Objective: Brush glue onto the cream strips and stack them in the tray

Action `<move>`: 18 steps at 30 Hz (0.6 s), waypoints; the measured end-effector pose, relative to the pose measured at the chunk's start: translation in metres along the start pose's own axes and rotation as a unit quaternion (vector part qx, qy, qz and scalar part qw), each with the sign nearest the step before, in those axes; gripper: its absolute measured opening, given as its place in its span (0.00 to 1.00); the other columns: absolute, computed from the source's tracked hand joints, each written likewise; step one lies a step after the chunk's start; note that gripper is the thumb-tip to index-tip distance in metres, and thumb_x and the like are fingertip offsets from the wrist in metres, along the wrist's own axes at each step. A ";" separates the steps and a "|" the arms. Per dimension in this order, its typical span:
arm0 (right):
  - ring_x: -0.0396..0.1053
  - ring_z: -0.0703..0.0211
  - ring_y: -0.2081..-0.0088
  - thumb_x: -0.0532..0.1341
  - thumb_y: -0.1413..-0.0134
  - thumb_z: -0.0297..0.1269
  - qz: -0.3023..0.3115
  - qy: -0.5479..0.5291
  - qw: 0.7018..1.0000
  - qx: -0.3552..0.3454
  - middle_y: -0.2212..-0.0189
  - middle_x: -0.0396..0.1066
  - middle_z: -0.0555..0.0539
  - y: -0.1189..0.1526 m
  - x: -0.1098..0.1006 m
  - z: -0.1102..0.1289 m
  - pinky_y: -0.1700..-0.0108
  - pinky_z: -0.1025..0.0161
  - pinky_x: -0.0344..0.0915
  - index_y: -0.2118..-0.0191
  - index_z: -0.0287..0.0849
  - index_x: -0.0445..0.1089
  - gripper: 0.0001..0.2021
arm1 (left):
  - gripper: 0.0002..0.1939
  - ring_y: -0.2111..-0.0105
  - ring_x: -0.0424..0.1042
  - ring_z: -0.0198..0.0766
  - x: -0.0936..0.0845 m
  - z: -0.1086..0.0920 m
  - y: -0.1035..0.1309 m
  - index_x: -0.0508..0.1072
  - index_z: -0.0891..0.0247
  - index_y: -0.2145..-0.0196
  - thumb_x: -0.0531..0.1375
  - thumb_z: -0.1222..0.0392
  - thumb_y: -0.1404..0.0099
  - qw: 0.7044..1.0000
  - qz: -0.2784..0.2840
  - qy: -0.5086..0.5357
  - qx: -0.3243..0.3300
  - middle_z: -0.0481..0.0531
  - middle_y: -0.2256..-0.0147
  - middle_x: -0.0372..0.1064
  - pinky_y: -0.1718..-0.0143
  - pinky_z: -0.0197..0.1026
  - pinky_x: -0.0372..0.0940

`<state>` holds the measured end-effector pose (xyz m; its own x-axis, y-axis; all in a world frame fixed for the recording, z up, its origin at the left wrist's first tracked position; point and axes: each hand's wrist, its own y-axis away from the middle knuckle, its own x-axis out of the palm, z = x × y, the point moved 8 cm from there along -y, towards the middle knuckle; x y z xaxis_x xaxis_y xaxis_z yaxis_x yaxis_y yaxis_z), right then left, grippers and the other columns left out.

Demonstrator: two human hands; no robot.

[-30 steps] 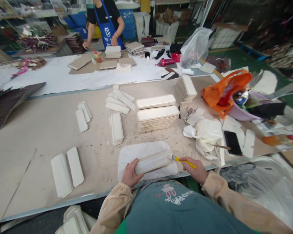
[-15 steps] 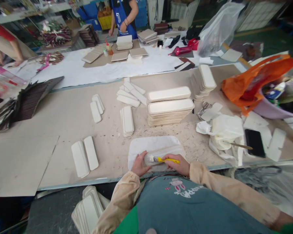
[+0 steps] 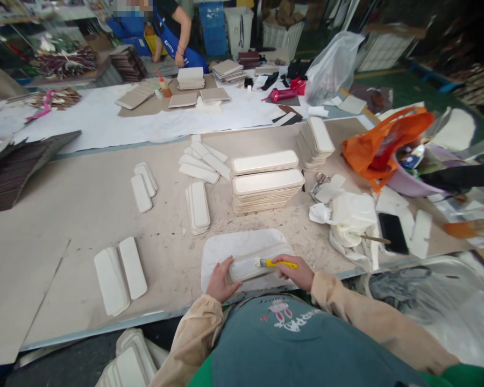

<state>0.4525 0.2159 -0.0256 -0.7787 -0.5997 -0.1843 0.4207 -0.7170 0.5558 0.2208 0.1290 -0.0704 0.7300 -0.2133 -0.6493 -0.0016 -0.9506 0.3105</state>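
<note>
My right hand is closed round the yellow handle of a brush. The bristles touch a long rounded strip that looks wet and whitish. This strip lies on a white rounded sheet at the table's near edge. With thumb and fingers spread apart, my left hand rests against the strip's left end. Beyond the sheet stand two tall stacks of white strips, side by side.
Smaller piles of strips lie left and centre. To the right are scissors, a white bag, a phone and an orange bag. A person in a blue apron stands across the table.
The brush tip has moved right along the strip. The view has shifted, so most table items appear further left. The person across the table has leaned to the left.
</note>
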 end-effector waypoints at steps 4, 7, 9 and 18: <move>0.61 0.65 0.81 0.58 0.53 0.45 -0.086 -0.006 0.996 0.020 0.82 0.66 0.53 0.014 -0.055 -0.013 0.76 0.67 0.60 0.62 0.40 0.72 0.16 | 0.39 0.39 0.55 0.50 0.002 0.003 -0.001 0.56 0.63 0.41 0.65 0.59 0.50 1.000 0.004 -0.007 0.009 0.62 0.40 0.55 0.37 0.59 0.42; 0.60 0.64 0.80 0.58 0.53 0.48 -0.126 0.002 0.992 0.021 0.82 0.67 0.52 0.024 -0.086 -0.021 0.75 0.66 0.60 0.61 0.40 0.72 0.18 | 0.40 0.39 0.55 0.50 0.002 0.004 -0.001 0.55 0.62 0.41 0.64 0.59 0.50 1.000 0.002 -0.009 0.005 0.62 0.39 0.55 0.37 0.60 0.42; 0.61 0.63 0.79 0.58 0.54 0.50 -0.138 0.017 0.990 0.021 0.81 0.67 0.52 0.029 -0.097 -0.024 0.75 0.65 0.61 0.60 0.40 0.72 0.20 | 0.40 0.39 0.54 0.51 0.002 0.004 0.000 0.55 0.62 0.41 0.65 0.59 0.51 1.000 0.004 -0.003 0.000 0.62 0.39 0.55 0.37 0.61 0.41; 0.69 0.52 0.77 0.59 0.62 0.57 -0.141 0.087 0.986 0.007 0.80 0.69 0.48 0.023 -0.098 -0.032 0.74 0.56 0.67 0.66 0.51 0.76 0.20 | 0.45 0.40 0.56 0.53 -0.004 -0.005 0.004 0.57 0.62 0.41 0.68 0.54 0.56 1.000 -0.004 -0.003 -0.014 0.62 0.40 0.56 0.38 0.62 0.44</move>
<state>0.5534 0.2467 -0.0213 -0.7722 -0.4299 -0.4680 0.1915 -0.8597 0.4736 0.2215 0.1276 -0.0633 0.7261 -0.2070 -0.6557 0.0232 -0.9457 0.3242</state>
